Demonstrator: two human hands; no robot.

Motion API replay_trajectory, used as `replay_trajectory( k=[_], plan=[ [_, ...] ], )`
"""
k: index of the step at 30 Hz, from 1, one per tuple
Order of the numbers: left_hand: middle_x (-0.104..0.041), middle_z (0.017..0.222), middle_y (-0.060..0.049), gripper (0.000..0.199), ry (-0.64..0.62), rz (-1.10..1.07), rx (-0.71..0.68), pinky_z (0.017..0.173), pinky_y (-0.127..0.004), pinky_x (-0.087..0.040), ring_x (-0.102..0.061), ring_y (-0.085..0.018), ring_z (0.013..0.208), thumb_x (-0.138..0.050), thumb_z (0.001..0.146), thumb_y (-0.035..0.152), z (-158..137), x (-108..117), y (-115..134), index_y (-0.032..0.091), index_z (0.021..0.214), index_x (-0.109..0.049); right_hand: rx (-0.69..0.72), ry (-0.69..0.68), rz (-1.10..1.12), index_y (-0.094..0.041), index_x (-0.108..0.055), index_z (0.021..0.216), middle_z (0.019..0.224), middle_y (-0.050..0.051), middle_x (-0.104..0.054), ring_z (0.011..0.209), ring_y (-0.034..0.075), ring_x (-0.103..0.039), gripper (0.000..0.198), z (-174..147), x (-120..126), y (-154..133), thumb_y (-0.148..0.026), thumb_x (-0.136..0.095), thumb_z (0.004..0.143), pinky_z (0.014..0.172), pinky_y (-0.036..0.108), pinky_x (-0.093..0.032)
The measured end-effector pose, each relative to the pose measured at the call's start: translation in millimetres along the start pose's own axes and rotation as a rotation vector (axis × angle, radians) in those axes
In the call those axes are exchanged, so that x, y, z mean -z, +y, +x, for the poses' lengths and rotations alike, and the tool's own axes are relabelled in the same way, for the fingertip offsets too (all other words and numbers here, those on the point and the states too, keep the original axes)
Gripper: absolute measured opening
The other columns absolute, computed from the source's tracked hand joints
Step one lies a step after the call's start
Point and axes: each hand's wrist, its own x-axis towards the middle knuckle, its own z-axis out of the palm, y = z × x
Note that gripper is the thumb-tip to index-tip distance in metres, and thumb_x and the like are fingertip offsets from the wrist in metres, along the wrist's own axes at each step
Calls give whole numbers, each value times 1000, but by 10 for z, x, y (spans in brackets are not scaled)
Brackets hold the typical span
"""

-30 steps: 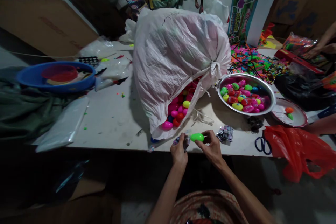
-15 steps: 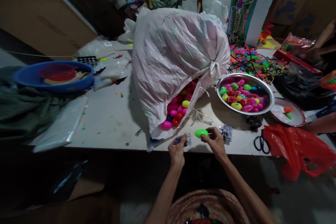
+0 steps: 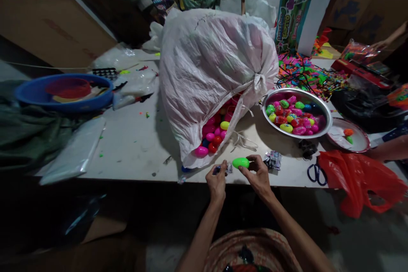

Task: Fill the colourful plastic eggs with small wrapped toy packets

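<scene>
Between the thumb and fingers of my right hand [image 3: 259, 174] is a bright green plastic egg [image 3: 240, 162], held level over the table's front edge. My left hand [image 3: 217, 179], just left of it, is closed on a small printed wrapper [image 3: 228, 168], partly hidden by the fingers. Behind both hands a big white sack [image 3: 216, 51] lies tied, and pink, red, yellow and blue plastic eggs [image 3: 214, 139] show in its opening. A small pile of printed wrappers [image 3: 273, 160] lies to the right of my right hand.
A metal bowl [image 3: 328, 129] holds many coloured eggs. Beside it are a plate [image 3: 361, 144], scissors [image 3: 317, 174] and a red plastic bag [image 3: 353, 178]. A blue basin [image 3: 28, 97] stands left. Below me is a round patterned container [image 3: 219, 246]. Other people are at the back and right.
My right hand and the green egg have moved slightly left, closer to my left hand. The left hand has turned a little, and less of the wrapper shows.
</scene>
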Motion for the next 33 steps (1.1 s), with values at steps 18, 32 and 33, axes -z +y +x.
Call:
replay_trajectory(
  k=[18, 32, 33],
  plan=[
    [-70, 83, -4, 42, -296, -484, 358, 55, -20, -41, -55, -7, 55, -78, 57, 25, -125, -91, 125, 16, 96, -69, -256, -78, 276, -17, -56, 87, 78, 3, -62, 64, 16, -61, 32, -26, -29, 135, -40, -67, 69, 54, 25, -48],
    [-68, 83, -4, 34, -422, -605, 544, 47, -14, -42, -59, -8, 62, -81, 52, 18, -97, -207, 231, 13, 83, -67, 9, 7, 175, -20, -57, 87, 83, 2, -62, 72, 17, -63, 25, -21, 25, 98, -29, -70, 67, 65, 29, -54],
    [-68, 81, -2, 34, -418, -609, 545, 46, -14, -41, -59, -8, 61, -81, 51, 17, -94, -210, 236, 14, 82, -66, -18, 5, 184, -20, -56, 86, 78, 1, -61, 69, 16, -63, 25, -15, 26, 95, -29, -69, 67, 64, 29, -53]
  ],
)
